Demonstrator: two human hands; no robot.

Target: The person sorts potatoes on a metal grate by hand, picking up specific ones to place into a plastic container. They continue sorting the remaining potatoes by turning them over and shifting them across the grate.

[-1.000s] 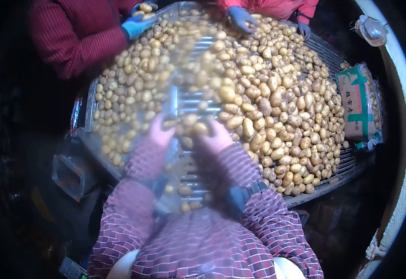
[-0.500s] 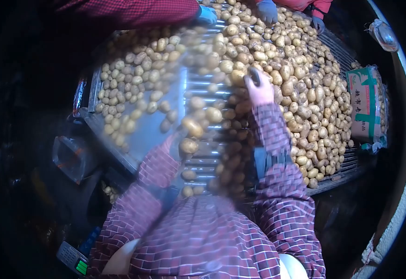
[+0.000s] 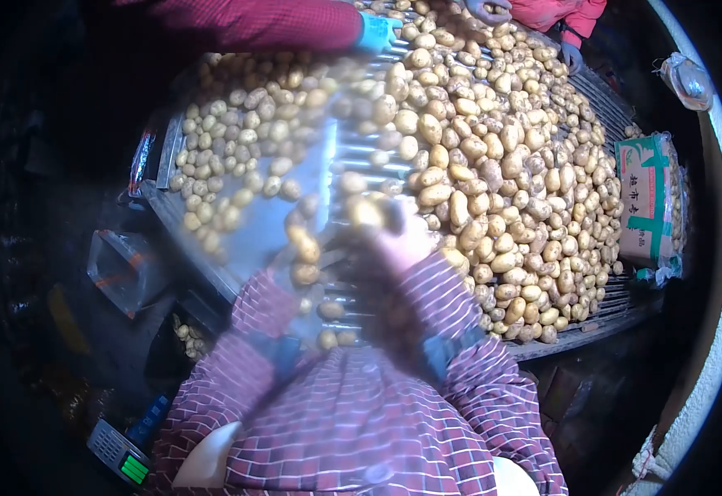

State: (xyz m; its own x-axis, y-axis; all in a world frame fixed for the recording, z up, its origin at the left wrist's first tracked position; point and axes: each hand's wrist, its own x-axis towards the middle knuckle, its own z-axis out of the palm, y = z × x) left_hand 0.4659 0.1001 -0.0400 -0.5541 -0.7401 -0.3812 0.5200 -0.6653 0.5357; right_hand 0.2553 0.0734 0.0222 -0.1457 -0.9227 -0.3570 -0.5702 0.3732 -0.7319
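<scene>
The person's right hand (image 3: 406,236) lies over the near edge of the slatted metal sorting table (image 3: 601,318), its fingers curled loosely around 1 pale yellow-brown potato (image 3: 363,212) at the front of the heap; motion blur hides how firmly the grip is closed. The left hand cannot be made out: the left sleeve of the red-and-white checked jacket (image 3: 249,331) runs up behind a clear plastic bag (image 3: 270,223) whose film blurs everything under it, so whether that hand is closed or spread is impossible to tell. Several potatoes show through the bag, among them 1 at its lower middle (image 3: 305,273) and a few more down near the person's chest (image 3: 328,311). The big heap of small yellow-brown potatoes (image 3: 502,165) covers most of the table, thickest on the right. At the far edge, a co-worker's blue-gloved hand (image 3: 373,31) on a dark red sleeve touches the heap, and another grey-blue gloved hand (image 3: 487,10) rests on it just beside. A cardboard box with green tape and red print (image 3: 646,202) stands at the table's right end. A small scale with a green lit display (image 3: 121,455) sits low on the left, near the person's left elbow.
</scene>
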